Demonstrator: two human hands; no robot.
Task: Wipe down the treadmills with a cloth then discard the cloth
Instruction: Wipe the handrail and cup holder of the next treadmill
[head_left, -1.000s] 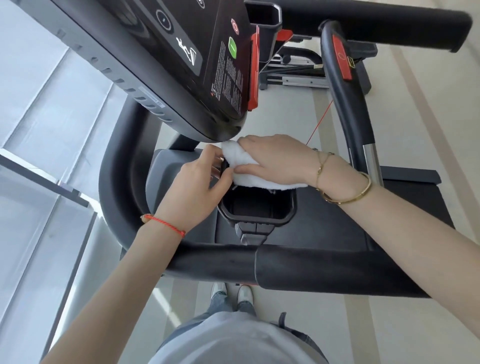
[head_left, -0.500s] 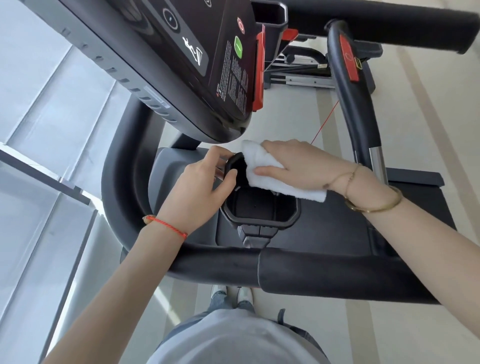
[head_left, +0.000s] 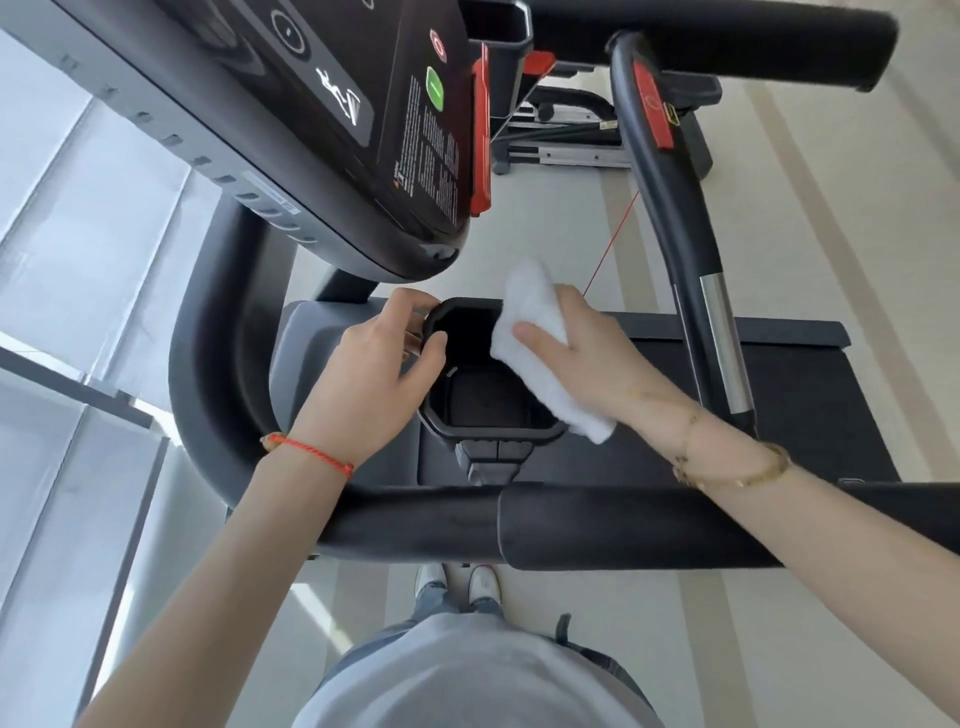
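Observation:
A black treadmill fills the view, its console (head_left: 332, 114) tilted above and a thick front handlebar (head_left: 519, 525) running across below. Under the console sits a black cup holder (head_left: 488, 410). My right hand (head_left: 587, 353) presses a folded white cloth (head_left: 535, 332) against the holder's right rim. My left hand (head_left: 379, 369) grips the holder's upper-left rim between thumb and fingers. The cloth hides part of the right rim.
A curved side handle (head_left: 670, 208) with a red tab and a chrome section stands to the right. The dark belt deck (head_left: 810, 395) lies beneath it. Another machine (head_left: 571, 130) stands beyond on the pale floor. Glass panels (head_left: 67, 312) run along the left.
My right hand has slid the cloth from the holder's upper-left rim over to its right side. My left hand has kept its hold on the left rim.

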